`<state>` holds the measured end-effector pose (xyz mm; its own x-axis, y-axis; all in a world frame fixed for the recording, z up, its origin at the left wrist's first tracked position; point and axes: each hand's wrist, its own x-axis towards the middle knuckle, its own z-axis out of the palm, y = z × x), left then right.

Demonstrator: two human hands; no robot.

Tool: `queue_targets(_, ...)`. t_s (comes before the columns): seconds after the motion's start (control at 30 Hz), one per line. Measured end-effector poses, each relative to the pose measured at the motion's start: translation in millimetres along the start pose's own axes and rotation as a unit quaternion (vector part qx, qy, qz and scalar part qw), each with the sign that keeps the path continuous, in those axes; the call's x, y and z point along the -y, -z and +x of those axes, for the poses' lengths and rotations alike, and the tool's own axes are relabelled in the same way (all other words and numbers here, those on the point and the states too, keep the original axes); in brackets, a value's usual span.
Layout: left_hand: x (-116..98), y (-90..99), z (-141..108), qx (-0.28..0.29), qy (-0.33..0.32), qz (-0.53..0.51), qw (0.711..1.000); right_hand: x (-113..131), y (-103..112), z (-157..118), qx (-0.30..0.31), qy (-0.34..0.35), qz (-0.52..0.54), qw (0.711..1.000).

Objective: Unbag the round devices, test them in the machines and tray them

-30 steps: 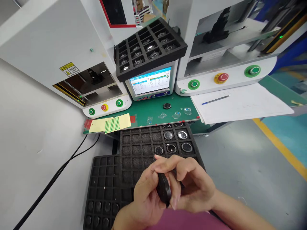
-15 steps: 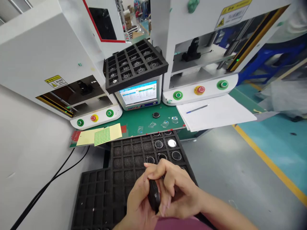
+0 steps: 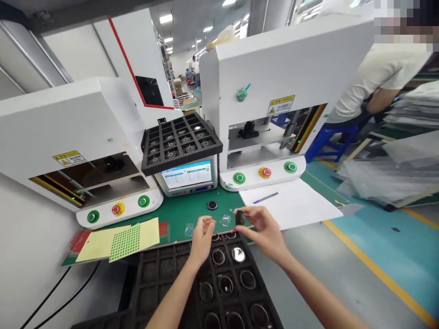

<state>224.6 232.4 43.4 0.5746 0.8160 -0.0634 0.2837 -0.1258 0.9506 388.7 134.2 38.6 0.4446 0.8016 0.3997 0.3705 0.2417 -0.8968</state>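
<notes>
My right hand [image 3: 265,228] pinches a dark round watch case [image 3: 239,218] on edge between thumb and fingers, above the front edge of the green table. To its left, my left hand [image 3: 202,237] is raised with fingers curled towards the thumb; whatever it may hold is hidden. Another watch case [image 3: 212,205] lies flat on the green table [image 3: 178,210], beyond both hands. Clear film pieces [image 3: 225,220] lie between the hands, one more [image 3: 189,229] left of my left hand. Below my hands, a black foam tray [image 3: 164,260] holds several round watch cases [image 3: 247,279] in its right-hand compartments.
Two white machines [image 3: 113,208] [image 3: 264,172] with green and red buttons flank a screen [image 3: 187,174]. A black tray [image 3: 181,157] of round parts rests on the screen. Yellow sticker sheets [image 3: 125,242] lie left; white paper [image 3: 291,205] with a pen [image 3: 266,197] lies right. A person [image 3: 370,87] sits far right.
My hands were together low over the foam tray around the watch case. They have separated and moved forward to the table edge, the case in my right hand. The view has tilted up.
</notes>
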Motion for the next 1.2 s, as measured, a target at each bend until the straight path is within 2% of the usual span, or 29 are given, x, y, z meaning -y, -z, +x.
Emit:
queue_targets(0.07, 18, -4.4, 42, -0.034, -0.032, 0.074, 0.996, -35, 3, 35, 0.011, -0.014, -0.064, 0.998)
queue_targets(0.17, 33, -12.4, 91, -0.043, -0.074, 0.162, 0.983, -71, -5, 79, 0.07, -0.025, -0.147, 0.986)
queue_targets(0.27, 45, -11.5, 119, -0.031, -0.101, 0.227, 0.968, -92, -21, 102, 0.137, -0.031, -0.203, 0.969)
queue_targets(0.33, 55, -1.2, 129, -0.029, -0.112, 0.259, 0.959, -102, -34, 110, 0.167, -0.035, -0.224, 0.96)
queue_targets(0.43, 73, 28.1, 131, -0.047, -0.117, 0.3, 0.946, -115, -54, 119, 0.196, -0.04, -0.233, 0.952)
queue_targets(0.57, 93, 71.0, 119, -0.077, -0.119, 0.349, 0.926, -125, -87, 127, 0.211, -0.031, -0.227, 0.95)
queue_targets(0.67, 103, 87.1, 109, -0.102, -0.13, 0.374, 0.913, -125, -109, 126, 0.196, -0.014, -0.233, 0.952)
queue_targets(0.77, 111, 88.2, 107, -0.127, -0.142, 0.382, 0.904, -128, -119, 119, 0.155, 0.004, -0.255, 0.954)
queue_targets(0.9, 117, 82.8, 107, -0.154, -0.15, 0.387, 0.897, -133, -120, 110, 0.113, 0.024, -0.292, 0.949)
queue_targets(1.2, 126, 81.1, 106, -0.186, -0.169, 0.42, 0.872, -144, -122, 105, 0.116, 0.083, -0.305, 0.942)
